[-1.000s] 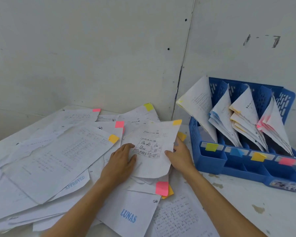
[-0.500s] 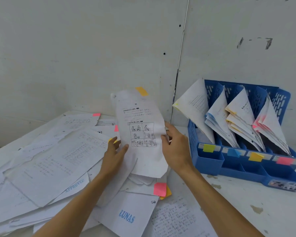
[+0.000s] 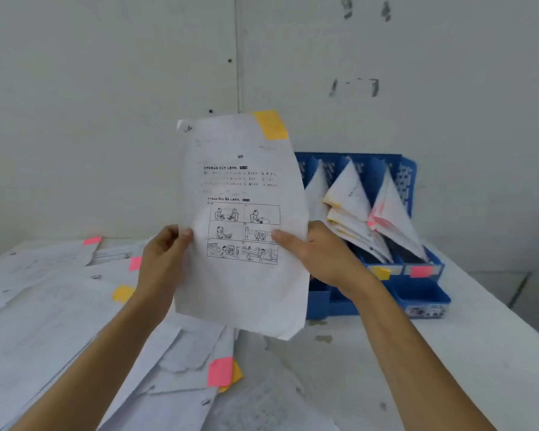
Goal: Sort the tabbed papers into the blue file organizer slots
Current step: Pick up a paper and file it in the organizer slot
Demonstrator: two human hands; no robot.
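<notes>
Sheet lifted by L hand, R hand, papers in organizer

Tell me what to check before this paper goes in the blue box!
1. Grip on the white printed paper: left hand and right hand pinch its sides: ok.
2. Tab colour seen: yellow sticky tab at its top corner: ok.
3. Matching slot found: yellow label on the blue plastic file organizer: ok.
4. Room in that slot: yellow-tabbed sheets already stand in it: cannot tell.
5. Left slots visible: hidden behind the paper: not ok.
</notes>
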